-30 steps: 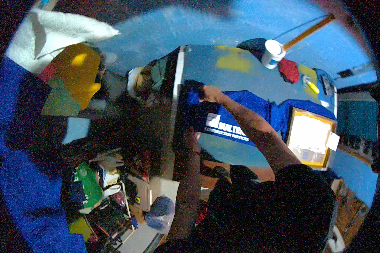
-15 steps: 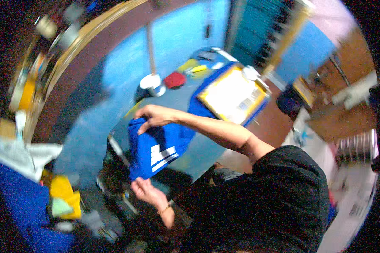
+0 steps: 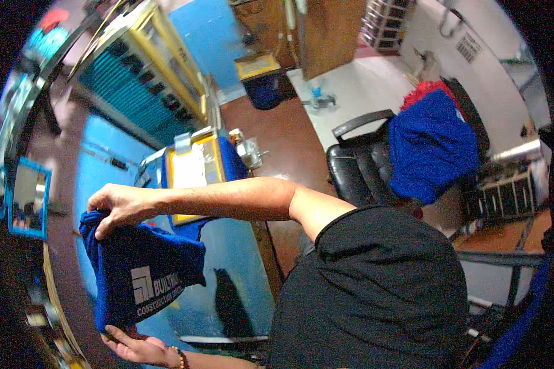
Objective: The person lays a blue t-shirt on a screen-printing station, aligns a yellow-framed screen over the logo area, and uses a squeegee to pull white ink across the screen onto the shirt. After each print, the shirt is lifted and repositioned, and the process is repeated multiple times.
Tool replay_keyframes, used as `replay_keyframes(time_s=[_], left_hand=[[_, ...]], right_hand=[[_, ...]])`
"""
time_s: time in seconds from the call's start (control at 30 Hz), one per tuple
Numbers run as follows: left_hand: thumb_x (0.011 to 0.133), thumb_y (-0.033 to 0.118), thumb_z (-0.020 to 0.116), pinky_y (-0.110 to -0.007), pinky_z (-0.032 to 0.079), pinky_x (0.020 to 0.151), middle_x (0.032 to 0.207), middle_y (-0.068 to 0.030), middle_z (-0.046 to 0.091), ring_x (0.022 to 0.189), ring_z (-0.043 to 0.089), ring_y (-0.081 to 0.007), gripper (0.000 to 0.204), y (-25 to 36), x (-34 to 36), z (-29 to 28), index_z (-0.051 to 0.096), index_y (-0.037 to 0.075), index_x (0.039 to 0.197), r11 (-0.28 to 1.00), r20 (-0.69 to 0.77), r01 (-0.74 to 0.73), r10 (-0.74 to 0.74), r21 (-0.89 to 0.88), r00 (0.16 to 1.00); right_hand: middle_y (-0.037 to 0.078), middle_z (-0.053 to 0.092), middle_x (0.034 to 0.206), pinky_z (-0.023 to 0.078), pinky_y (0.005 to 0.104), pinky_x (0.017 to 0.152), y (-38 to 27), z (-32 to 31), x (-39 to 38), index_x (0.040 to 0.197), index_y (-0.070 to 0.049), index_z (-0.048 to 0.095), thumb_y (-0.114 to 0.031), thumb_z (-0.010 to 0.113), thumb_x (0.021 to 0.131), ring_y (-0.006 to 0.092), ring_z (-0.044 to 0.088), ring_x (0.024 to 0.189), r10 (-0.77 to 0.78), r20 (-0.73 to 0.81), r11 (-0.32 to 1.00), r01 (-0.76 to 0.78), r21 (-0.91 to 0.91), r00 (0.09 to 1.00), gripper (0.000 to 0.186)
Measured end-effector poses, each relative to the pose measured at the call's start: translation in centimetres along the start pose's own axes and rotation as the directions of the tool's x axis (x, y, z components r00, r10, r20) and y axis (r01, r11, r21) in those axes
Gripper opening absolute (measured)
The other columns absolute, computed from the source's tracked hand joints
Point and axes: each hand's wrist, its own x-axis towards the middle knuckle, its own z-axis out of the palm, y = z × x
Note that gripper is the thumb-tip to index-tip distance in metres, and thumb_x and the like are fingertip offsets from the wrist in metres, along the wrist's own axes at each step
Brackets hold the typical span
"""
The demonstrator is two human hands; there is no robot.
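Note:
A blue shirt [image 3: 114, 270], folded and with a white printed logo and lettering, hangs stretched between my two hands at the left. My right hand [image 3: 120, 212] reaches across and pinches its upper edge, thumb on the near side and fingers behind. Below, my left hand [image 3: 135, 345], with a beaded bracelet on the wrist, grips the shirt's bottom corner. Its fingertips are partly hidden by the cloth. Beyond the shirt, a yellow-framed white panel [image 3: 189, 166] lies on blue cloth at the far end of the light-blue table [image 3: 240, 246]. My right forearm covers part of that panel.
A black armchair [image 3: 357, 166] with a blue garment [image 3: 434, 144] and red cloth over it stands to the right. Past the table, a dark blue bin [image 3: 263, 92] stands on the brown floor. A blue-framed mirror [image 3: 28, 200] is at far left.
My view has swung right, bringing the armchair into sight. Both hands still hold the shirt, which now appears further left in view. The white tub and red cloth on the table have left the picture.

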Motion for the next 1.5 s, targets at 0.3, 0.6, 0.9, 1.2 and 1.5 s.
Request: replay_keyframes(time_s=[0.3, 0.6, 0.9, 1.2, 1.5], left_hand=[[0.108, 0.022, 0.062, -0.032, 0.056, 0.079, 0.124, -0.0084, 0.07, 0.106, 0.067, -0.0184, 0.033, 5.5, 0.6, 24.8, 0.058, 0.01, 0.138, 0.917, 0.421, 0.094, 0.086, -0.388, 0.903], [0.105, 0.023, 0.067, -0.023, 0.05, 0.068, 0.11, 0.001, 0.067, 0.093, 0.062, -0.0083, 0.018, 20.1, -10.9, 50.4, 0.065, 0.011, 0.119, 0.669, 0.747, 0.472, 0.191, -0.574, 0.637], [0.108, 0.032, 0.062, -0.028, 0.049, 0.089, 0.113, 0.0002, 0.065, 0.101, 0.059, -0.0104, 0.026, 31.6, -18.4, 71.0, 0.065, 0.009, 0.121, 0.667, 0.814, 0.468, 0.452, -0.58, 0.364], [0.103, 0.016, 0.07, -0.019, 0.043, 0.067, 0.092, 0.005, 0.064, 0.077, 0.053, -0.0028, 0.013, 39.2, -28.0, 89.1, 0.069, 0.008, 0.113, 0.482, 0.765, 0.687, 0.622, -0.544, 0.169], [0.099, 0.016, 0.075, -0.023, 0.051, 0.072, 0.094, 0.0019, 0.071, 0.081, 0.061, -0.0046, 0.016, 47.5, -33.8, 102.4, 0.072, 0.005, 0.112, 0.376, 0.571, 0.798, 0.819, -0.471, -0.049]], right_hand=[[-0.001, 0.07, 0.091, 0.049, 0.0291, 0.078, -11.9, -21.4, -5.8, 0.1, -0.004, 0.069, -0.02, 0.087, 0.085, 0.0081, 0.06, 0.087, -0.067, -0.274, 0.972, 0.0, -0.237, 0.959, 0.029], [0.001, 0.074, 0.101, 0.052, 0.0295, 0.089, -26.1, -41.6, -17.0, 0.106, -0.003, 0.069, -0.012, 0.087, 0.085, 0.0101, 0.063, 0.096, -0.106, -0.588, 0.856, -0.228, -0.465, 0.802, 0.029], [0.001, 0.072, 0.095, 0.051, 0.0292, 0.085, -36.6, -56.2, -24.7, 0.106, -0.003, 0.071, -0.017, 0.087, 0.087, 0.01, 0.063, 0.091, -0.405, -0.66, 0.633, -0.327, -0.702, 0.633, 0.028], [0.004, 0.074, 0.11, 0.05, 0.0295, 0.098, -42.1, -66.6, -32.9, 0.12, -0.001, 0.071, -0.018, 0.085, 0.088, 0.0129, 0.065, 0.103, -0.471, -0.805, 0.548, -0.596, -0.587, 0.361, 0.039], [0.007, 0.073, 0.117, 0.053, 0.0308, 0.1, -47.8, -71.8, -35.2, 0.129, 0.001, 0.065, -0.012, 0.072, 0.098, 0.0153, 0.069, 0.107, -0.622, -0.749, 0.499, -0.621, -0.604, 0.229, 0.035]])
